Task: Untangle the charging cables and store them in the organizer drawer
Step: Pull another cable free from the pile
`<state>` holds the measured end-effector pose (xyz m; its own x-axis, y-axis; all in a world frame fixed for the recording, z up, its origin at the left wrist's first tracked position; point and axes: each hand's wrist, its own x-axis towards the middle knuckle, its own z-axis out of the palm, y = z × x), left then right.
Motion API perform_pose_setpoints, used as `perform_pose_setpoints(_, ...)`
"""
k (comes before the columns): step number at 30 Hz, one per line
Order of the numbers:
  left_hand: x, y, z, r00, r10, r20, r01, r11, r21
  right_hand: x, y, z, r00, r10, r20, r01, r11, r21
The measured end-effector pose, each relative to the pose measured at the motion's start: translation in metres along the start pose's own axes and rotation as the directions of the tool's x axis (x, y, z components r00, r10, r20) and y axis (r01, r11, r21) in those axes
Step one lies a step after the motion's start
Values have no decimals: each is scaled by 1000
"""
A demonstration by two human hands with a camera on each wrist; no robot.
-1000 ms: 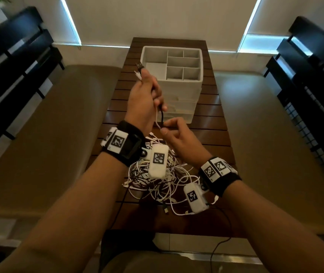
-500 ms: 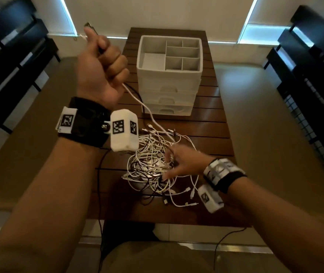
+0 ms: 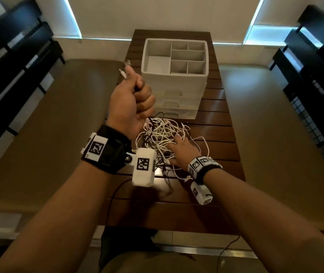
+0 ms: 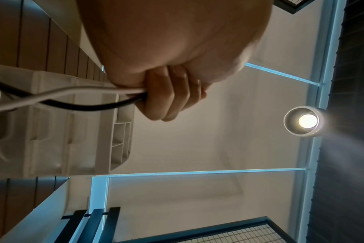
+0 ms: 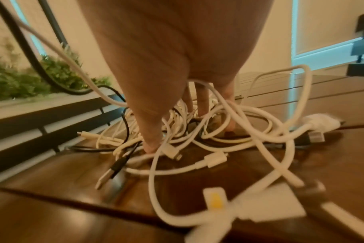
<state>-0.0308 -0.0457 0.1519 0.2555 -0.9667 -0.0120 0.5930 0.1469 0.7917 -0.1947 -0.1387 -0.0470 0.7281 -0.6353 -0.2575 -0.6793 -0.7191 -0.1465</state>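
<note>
Hands at work on a cable tangle

The left hand (image 3: 131, 103) fists a white cable (image 4: 69, 92) and a black cable (image 4: 89, 106) above the table (image 3: 226, 154); the right hand (image 3: 178, 150) presses spread fingers on the tangle (image 3: 161, 134) — just before the organizer (image 3: 174, 75) (drawers closed), bare wood rightward.

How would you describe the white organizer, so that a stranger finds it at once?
On the slatted wooden table, behind the cable pile, stands the white organizer. It alone is a box: stacked drawers below, an open top divided into compartments.

Cable tangle (image 3: 163, 138) fills table (image 3: 222, 134) centre, touching organizer (image 3: 176, 79) front; bare slats right, probably passable.
</note>
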Motion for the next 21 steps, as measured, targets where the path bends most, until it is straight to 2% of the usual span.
perform_pose_setpoints(3, 4, 15, -4, 999, 38, -1, -38, 999, -15, -2, 4, -16, 999, -30, -37, 34, 994, 108)
perform_pose_setpoints(9, 11, 15, -8, 1000, 18, -18, -17, 999, 33, -25, 8, -65, 945, 2, -328, 41, 991, 125)
perform_pose_setpoints(11, 12, 7, -9, 999, 5, -34, -3, 997, 72, -33, 3, -89, 906, -12, -423, 138, 953, 269)
perform_pose_setpoints(14, 14, 1, -11, 997, -9, -71, 17, 993, 115, -51, -4, -131, 848, 60, -526, 248, 834, 494)
perform_pose_setpoints(16, 13, 1, -10, 995, -20, -93, 35, 986, 162, -58, -3, -153, 827, 45, -560, 282, 829, 483)
perform_pose_setpoints(18, 9, -2, -6, 995, -28, -94, 53, 958, 282, -59, -1, -163, 829, 5, -560, 273, 869, 412)
perform_pose_setpoints(19, 6, -5, -2, 996, -33, -83, 61, 929, 364, -58, -1, -165, 827, -6, -562, 264, 886, 380)
perform_pose_setpoints(21, 2, -13, 5, 998, -57, -27, 62, 854, 517, -55, -3, -170, 792, 9, -611, 276, 887, 371)
